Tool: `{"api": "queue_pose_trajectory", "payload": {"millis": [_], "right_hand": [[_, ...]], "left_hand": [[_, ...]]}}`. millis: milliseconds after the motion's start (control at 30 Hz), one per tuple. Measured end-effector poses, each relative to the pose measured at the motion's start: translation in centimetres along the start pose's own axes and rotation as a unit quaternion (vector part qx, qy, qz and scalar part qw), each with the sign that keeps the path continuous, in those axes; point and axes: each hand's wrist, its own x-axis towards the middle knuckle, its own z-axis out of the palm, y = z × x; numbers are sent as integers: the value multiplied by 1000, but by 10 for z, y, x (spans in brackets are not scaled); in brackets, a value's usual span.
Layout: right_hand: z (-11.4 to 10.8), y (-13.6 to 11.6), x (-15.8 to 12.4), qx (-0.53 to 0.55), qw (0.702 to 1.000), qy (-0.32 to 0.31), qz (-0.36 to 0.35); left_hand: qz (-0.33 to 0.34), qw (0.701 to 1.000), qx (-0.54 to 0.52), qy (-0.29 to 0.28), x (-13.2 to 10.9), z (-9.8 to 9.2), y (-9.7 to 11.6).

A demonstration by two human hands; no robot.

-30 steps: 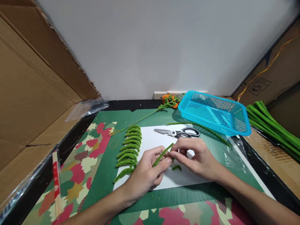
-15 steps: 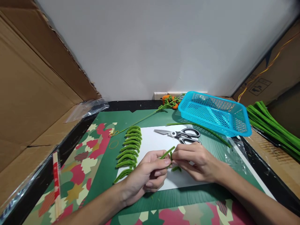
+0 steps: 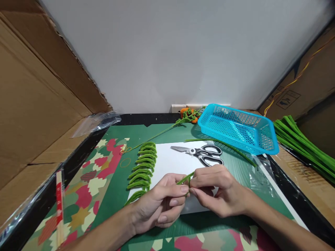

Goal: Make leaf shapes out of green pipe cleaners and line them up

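Observation:
Between my two hands is a short green pipe cleaner (image 3: 185, 179), bent near my fingertips. My left hand (image 3: 169, 198) pinches it between thumb and forefinger, the other fingers curled below. From the right, the fingertips of my right hand (image 3: 218, 188) close on the same piece; the exact bend is partly hidden by the fingers. Left of my hands, a column of folded green pipe cleaner pieces (image 3: 142, 173) lies along the edge of a white sheet of paper (image 3: 167, 157). Scissors with black and grey handles (image 3: 199, 151) rest on the paper just beyond my right hand.
A blue plastic basket (image 3: 201, 127) stands at the back right, beside an orange-flowered stem (image 3: 162, 132). One long green pipe cleaner (image 3: 230, 147) lies before it. A green pipe cleaner bundle (image 3: 306, 150) is at far right. Chopsticks in a red-white wrapper (image 3: 59, 205) lie left.
Both hands have shifted slightly down, and my right fingers have moved in against the pipe cleaner's upper end. The small green piece seen below them is now out of sight.

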Motion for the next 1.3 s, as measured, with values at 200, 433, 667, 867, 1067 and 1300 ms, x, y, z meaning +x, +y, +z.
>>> {"api": "queue_pose_trajectory", "payload": {"millis": [200,433,667,867,1067,1300], "right_hand": [[-8,5,1,11,998,-9,58],[-10,1,9,50,982,16,184],[-3,2,7,55,985,56,154],[-4,5,3,-31,998,30,54],[-11,18,-1,-202,977,66,-9],[-10,20,-4,-288,957,27,-18]], "left_hand": [[59,997,34,35,3,0,0],[91,985,98,105,6,2,-4],[110,980,137,90,10,0,-5],[103,972,202,67,8,-6,-7],[122,956,253,82,11,0,-11],[202,942,224,148,14,5,-12]]}}
